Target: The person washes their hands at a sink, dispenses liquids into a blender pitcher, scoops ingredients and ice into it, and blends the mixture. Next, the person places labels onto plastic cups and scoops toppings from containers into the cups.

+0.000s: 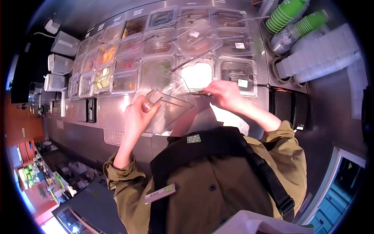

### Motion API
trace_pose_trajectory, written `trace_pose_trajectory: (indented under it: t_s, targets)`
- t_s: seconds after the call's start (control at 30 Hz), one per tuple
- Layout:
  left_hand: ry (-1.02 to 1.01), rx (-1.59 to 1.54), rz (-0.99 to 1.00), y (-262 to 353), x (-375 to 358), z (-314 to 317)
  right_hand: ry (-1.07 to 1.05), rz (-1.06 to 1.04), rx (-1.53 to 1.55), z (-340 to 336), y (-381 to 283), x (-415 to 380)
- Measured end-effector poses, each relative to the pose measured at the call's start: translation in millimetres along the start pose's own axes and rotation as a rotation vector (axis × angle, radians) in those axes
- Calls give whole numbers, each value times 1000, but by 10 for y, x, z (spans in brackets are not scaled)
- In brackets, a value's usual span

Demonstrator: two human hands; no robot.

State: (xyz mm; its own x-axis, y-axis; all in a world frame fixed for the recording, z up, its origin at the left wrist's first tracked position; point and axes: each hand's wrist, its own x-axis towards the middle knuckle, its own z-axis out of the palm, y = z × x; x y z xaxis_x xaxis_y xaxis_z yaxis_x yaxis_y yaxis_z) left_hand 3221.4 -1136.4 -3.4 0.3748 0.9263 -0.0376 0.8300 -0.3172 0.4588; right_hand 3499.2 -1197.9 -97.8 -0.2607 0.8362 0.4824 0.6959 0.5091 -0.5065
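My left hand is closed on the edge of a clear plastic container, which is tilted above the counter's front edge. My right hand is closed in a pinch on a thin, dark-looking handle at the front rim of a pan with bright white contents. What the handle belongs to cannot be made out. Glare washes out the white contents. A long utensil slants across the back of that pan. To its right sits a lidded clear pan with a white label.
Rows of clear pans fill the counter, among them one with orange pieces and one with pale green slices. Green cups and stacked white containers stand at right. White bins line the left.
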Motion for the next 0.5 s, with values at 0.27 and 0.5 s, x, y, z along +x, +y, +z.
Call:
trace_pose_trajectory:
  t_s: [0.27,0.5]
  targets:
    - [211,-230,68,-85,-269,-81,142,178,-110,-916,-169,-237]
    - [442,-839,-322,-501,-801,-110,-16,384,-279,-196,462,-404]
